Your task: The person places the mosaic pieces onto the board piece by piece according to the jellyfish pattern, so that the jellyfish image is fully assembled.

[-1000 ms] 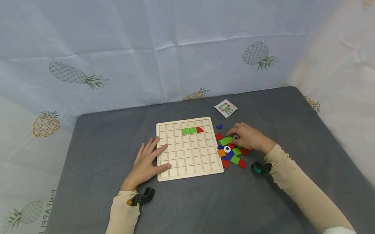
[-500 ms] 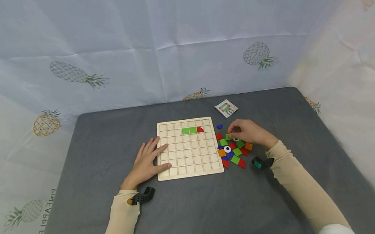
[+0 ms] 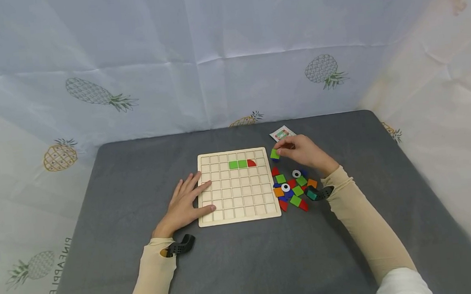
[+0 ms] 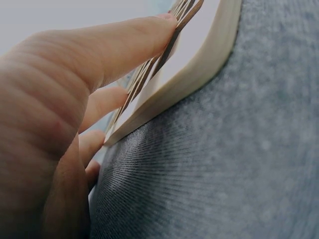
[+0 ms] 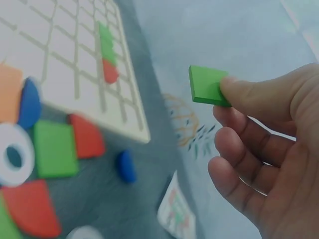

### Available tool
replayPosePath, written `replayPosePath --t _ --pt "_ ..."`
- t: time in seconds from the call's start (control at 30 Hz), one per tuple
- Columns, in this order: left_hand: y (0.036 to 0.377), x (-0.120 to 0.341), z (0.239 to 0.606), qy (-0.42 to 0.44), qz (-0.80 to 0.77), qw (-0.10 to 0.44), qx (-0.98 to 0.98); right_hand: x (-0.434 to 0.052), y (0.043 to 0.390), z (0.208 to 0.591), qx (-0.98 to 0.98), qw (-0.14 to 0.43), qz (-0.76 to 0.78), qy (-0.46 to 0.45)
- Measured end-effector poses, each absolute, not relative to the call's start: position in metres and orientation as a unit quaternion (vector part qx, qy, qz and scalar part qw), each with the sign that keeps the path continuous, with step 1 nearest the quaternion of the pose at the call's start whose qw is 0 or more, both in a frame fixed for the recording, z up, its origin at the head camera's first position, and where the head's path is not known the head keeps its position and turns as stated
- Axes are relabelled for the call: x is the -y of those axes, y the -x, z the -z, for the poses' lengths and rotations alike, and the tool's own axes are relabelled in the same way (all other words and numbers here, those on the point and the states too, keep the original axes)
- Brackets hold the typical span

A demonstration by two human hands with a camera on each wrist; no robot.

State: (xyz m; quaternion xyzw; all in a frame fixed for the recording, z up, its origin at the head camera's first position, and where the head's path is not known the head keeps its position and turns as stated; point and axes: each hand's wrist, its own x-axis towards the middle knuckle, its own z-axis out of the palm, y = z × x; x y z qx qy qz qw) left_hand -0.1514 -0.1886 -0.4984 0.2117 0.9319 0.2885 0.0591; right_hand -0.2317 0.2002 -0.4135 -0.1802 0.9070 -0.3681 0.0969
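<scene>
Between thumb and index finger, my right hand (image 3: pixel 304 152) pinches a green square tile (image 5: pixel 207 84), held up off the table near the board's right edge. My left hand (image 3: pixel 182 207) rests with spread fingers on the left edge of a pale wooden grid board (image 3: pixel 238 188). In the left wrist view the thumb (image 4: pixel 124 45) lies over the board's rim (image 4: pixel 199 64). Two green squares (image 3: pixel 237 164) and a red quarter-round tile (image 3: pixel 251 162) sit side by side in an upper row of the board.
Right of the board lies a loose pile of red, green, blue and orange tiles, with white rings (image 3: pixel 285 187) among them. A small printed card (image 3: pixel 281 133) lies at the back, partly behind the right hand. A blue half-round piece (image 5: pixel 126 166) lies apart from the pile.
My right hand has lifted the green square out of the pile and carried it away from me, toward the board's upper right corner. My left hand stays in place.
</scene>
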Motion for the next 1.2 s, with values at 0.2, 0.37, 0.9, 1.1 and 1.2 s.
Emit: replayPosePath --t 0.2,0.37,0.9,1.1,1.2 --pt "0.15 0.188 0.499 -0.211 -0.289 0.055 -0.932 -0.183 0.243 0.397 -0.904 0.092 0.374 0.185" --pt "0.151 0.189 0.498 -0.212 -0.291 0.055 -0.931 -0.166 0.25 0.387 -0.896 0.091 0.383 0.208" --pt "0.151 0.191 0.497 -0.213 -0.285 0.053 -0.933 -0.119 0.276 0.37 -0.872 0.12 0.408 0.242" --pt "0.151 0.19 0.498 -0.213 -0.284 0.053 -0.933 -0.102 0.284 0.378 -0.872 0.123 0.394 0.263" --pt "0.151 0.19 0.498 -0.214 -0.287 0.054 -0.932 -0.093 0.288 0.385 -0.873 0.128 0.388 0.267"
